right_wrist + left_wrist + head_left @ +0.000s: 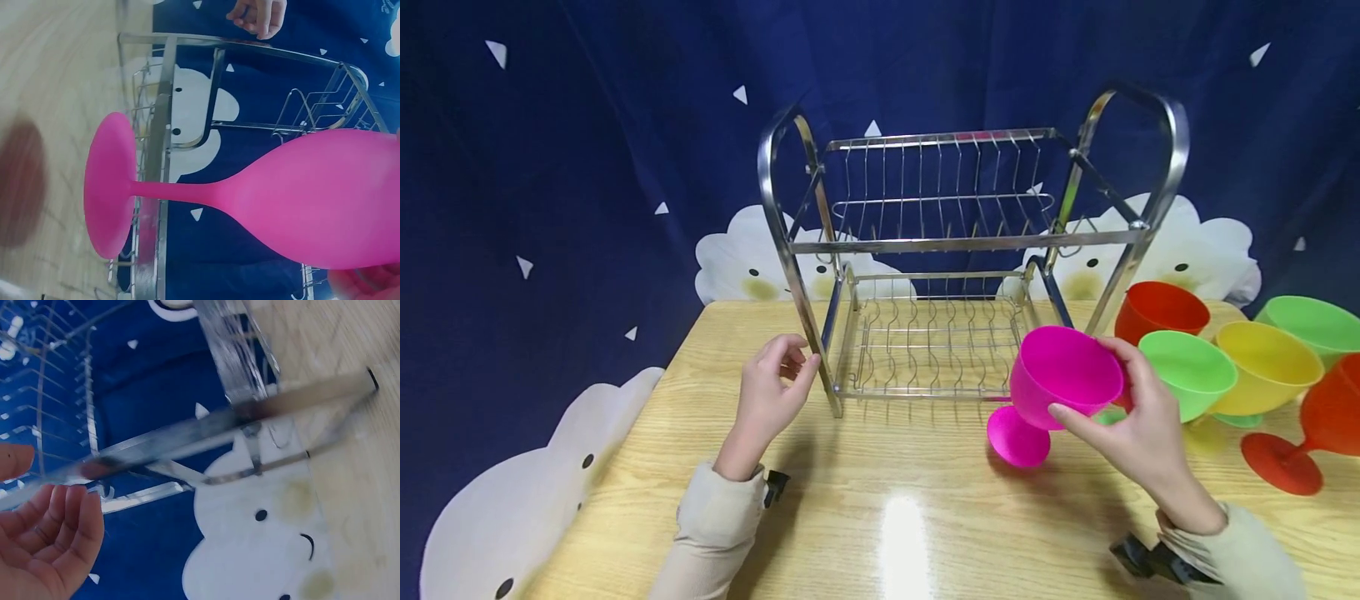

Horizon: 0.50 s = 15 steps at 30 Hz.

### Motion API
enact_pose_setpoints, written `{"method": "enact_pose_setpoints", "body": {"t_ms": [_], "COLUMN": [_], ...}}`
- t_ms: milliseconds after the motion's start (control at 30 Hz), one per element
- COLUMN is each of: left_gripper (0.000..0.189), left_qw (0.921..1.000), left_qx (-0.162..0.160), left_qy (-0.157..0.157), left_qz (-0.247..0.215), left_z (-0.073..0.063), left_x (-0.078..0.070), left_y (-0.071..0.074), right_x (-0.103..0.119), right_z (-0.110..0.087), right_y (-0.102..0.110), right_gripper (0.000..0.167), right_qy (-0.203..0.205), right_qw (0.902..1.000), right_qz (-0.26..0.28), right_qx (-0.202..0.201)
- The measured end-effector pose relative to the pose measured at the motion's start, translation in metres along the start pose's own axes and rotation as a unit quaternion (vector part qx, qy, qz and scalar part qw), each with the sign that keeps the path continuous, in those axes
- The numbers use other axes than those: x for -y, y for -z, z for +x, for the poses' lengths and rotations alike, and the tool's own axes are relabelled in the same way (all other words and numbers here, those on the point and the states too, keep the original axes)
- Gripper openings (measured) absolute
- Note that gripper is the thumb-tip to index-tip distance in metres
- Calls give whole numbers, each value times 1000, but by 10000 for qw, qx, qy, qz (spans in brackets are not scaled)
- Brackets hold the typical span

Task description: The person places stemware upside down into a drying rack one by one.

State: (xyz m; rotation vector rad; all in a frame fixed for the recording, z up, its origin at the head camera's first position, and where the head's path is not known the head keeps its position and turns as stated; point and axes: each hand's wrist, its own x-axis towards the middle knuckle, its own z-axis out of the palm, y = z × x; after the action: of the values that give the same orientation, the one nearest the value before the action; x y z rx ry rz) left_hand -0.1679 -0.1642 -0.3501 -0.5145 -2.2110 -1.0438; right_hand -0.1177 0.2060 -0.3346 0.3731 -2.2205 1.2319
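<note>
A pink plastic goblet is held by its bowl between the thumb and fingers of my right hand, tilted, its foot toward the table. The right wrist view shows the goblet's stem and round foot plainly, the foot apart from the wood. My left hand hangs beside the left front leg of the metal dish rack, its fingers loosely curled and holding nothing. In the left wrist view those fingers are close to a rack bar; whether they touch it I cannot tell.
Several goblets stand at the right, including a red one, a green one and a yellow one. Another red goblet lies on its side at the table's right. Behind the rack hangs a dark blue curtain with white cloud shapes.
</note>
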Motion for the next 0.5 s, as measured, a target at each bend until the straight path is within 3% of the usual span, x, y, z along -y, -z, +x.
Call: {"method": "enact_pose_setpoints", "body": {"t_ms": [100, 267, 500], "left_gripper": [18, 25, 40], "left_qw": [9987, 9899, 9646], "left_qx": [313, 884, 1798], "left_qy": [-102, -173, 172], "left_qz": [-388, -1093, -1923], "left_z": [-5, -10, -11], "left_x": [-9, -18, -54], "left_y": [-3, -21, -38], "right_x": [3, 9, 15], "right_z": [3, 7, 6], "right_y": [-2, -6, -10], "right_gripper": [81, 81, 81], "right_qy": [34, 13, 263], "right_qw": [9998, 9989, 9954], "right_qz": [193, 458, 907], "right_qx": [-59, -117, -173]}}
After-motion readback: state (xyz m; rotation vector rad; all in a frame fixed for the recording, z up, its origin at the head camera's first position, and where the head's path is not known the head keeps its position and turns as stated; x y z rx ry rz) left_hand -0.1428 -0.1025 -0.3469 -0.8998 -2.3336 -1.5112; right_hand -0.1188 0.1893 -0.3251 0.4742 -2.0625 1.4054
